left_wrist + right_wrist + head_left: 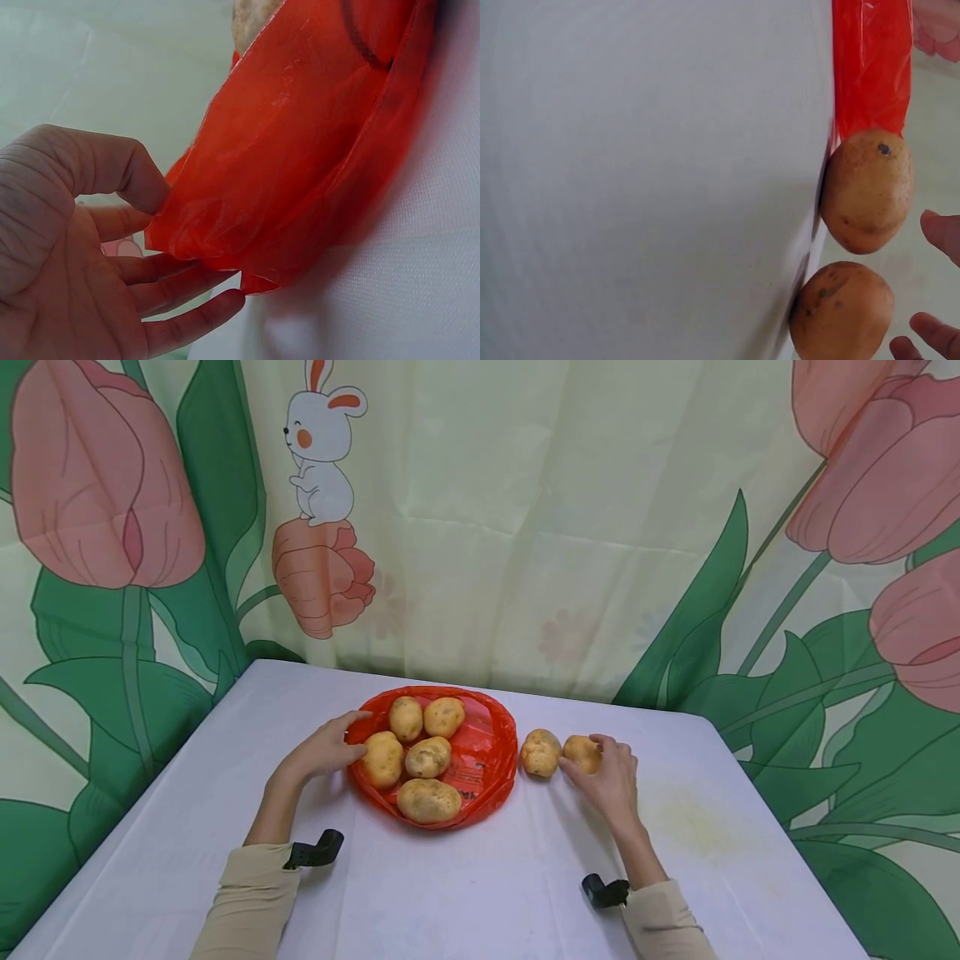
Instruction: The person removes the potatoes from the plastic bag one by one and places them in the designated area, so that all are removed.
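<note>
Well, a curtain (540, 527) printed with big pink tulips and a white rabbit fills the back of the room. In front of it is the counter (450, 902), spread with a white cloth that carries a faint yellowish stain (697, 818) towards the right.

The red bag (483, 739) sits towards the back of the counter, left of centre, its rim folded out in a rough ring and dark print showing on its floor. Two beige sleeves (251, 893) reach in from the near side.

Of the hands, the left hand (324, 747) has the bag's left rim pinched between thumb and forefinger, its other fingers spread loosely by the plastic. The right hand (611, 781) stands wide, thumb and fingers apart, around the upper side of the loose potatoes and holding nothing.

Five potatoes (428, 757) lie inside the bag, mostly to its left. The loose potatoes (541, 752) number two, side by side on the cloth just right of the bag, with a narrow gap between them. Smallest are the black cameras (315, 850), one at each wrist.
</note>
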`<action>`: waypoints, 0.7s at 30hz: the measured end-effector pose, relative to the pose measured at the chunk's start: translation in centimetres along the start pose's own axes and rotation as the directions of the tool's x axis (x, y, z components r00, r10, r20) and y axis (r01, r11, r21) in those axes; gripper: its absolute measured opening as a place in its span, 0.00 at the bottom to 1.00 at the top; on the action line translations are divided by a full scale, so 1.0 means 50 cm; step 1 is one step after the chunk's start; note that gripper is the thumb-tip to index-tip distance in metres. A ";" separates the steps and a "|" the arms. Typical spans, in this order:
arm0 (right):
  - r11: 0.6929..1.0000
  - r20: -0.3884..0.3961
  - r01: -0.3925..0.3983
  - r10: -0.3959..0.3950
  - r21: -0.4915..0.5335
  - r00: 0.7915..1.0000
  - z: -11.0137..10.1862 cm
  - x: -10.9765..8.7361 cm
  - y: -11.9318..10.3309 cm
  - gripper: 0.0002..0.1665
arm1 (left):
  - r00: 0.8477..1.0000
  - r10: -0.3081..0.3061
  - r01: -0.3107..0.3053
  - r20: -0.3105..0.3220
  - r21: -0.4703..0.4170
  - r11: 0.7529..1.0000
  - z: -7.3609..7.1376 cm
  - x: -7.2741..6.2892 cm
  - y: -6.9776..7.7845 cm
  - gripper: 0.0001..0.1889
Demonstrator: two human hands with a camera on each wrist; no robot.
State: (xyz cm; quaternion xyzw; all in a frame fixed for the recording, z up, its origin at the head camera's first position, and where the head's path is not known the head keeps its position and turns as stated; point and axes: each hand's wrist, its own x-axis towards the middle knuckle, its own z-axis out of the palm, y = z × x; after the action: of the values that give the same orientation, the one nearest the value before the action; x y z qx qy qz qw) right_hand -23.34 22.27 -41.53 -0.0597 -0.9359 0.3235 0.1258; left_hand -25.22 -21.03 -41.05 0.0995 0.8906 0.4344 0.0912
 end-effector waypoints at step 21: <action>0.992 0.037 0.105 -0.107 0.069 0.994 0.039 -0.037 -0.090 0.42 | 1.000 -0.006 0.006 0.002 -0.005 1.000 0.000 -0.003 0.003 0.35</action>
State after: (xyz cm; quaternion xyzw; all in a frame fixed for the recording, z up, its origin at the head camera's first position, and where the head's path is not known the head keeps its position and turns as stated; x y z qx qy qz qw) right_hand -22.24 17.25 -40.57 0.0008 -0.9287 0.3487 0.1258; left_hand -25.06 -20.96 -40.92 0.0972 0.8896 0.4362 0.0938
